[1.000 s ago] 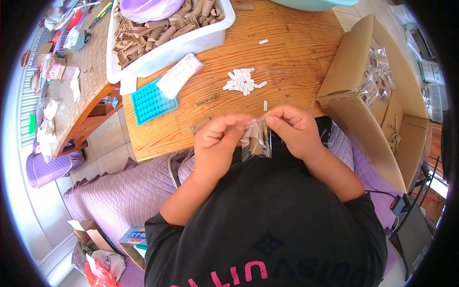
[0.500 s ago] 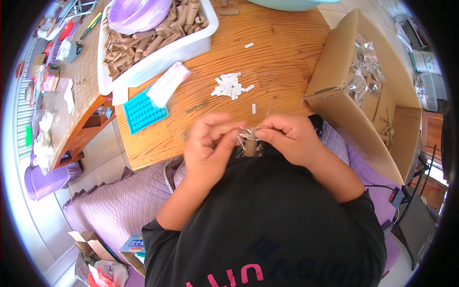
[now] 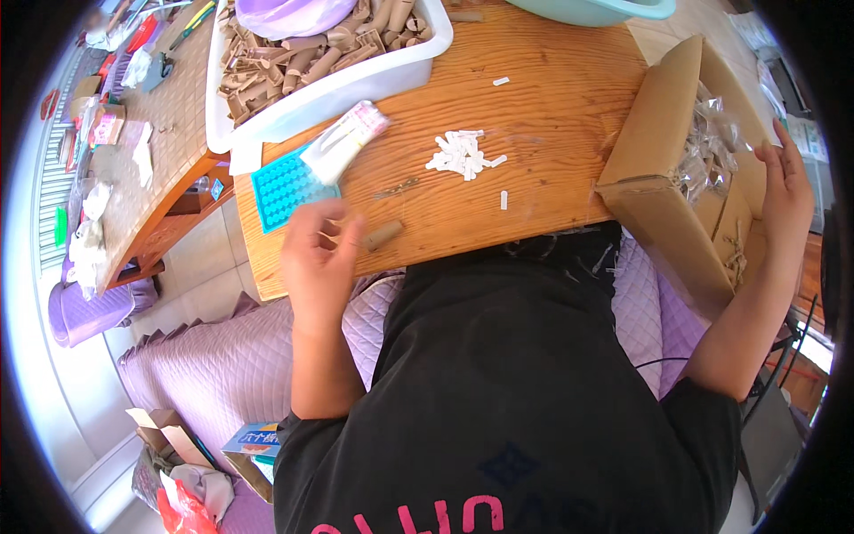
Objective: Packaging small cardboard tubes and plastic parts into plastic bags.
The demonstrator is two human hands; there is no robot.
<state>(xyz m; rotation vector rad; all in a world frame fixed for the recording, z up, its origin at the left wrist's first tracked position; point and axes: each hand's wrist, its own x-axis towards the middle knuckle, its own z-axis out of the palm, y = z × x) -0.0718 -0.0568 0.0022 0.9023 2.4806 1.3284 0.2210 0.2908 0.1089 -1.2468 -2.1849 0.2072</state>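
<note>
My left hand (image 3: 322, 254) hovers at the table's near left edge, fingers loosely bent and apart, with nothing visible in it. Close beside it lies a short brown tube-like piece (image 3: 384, 236). At the far right, my right hand (image 3: 786, 185) is raised over the rim of an open cardboard box (image 3: 649, 151), fingers stretched and empty. Inside the box are brown pieces in clear plastic wrappers (image 3: 707, 147). White paper strips (image 3: 463, 153) lie heaped on the wooden table. A teal mould-like tray (image 3: 289, 191) sits partly under a white plastic packet (image 3: 342, 147).
A white tub (image 3: 356, 98) at the back left holds many brown pieces and a purple bowl (image 3: 294, 16). A pale green basin (image 3: 605, 7) stands at the far edge. One loose strip (image 3: 503, 200) lies near me. A quilted purple seat (image 3: 213, 356) runs below the table.
My hands have parted: the left moved left, the right swung out to the box. The plastic-wrapped brown piece they held together is gone from both. The view has shifted slightly.
</note>
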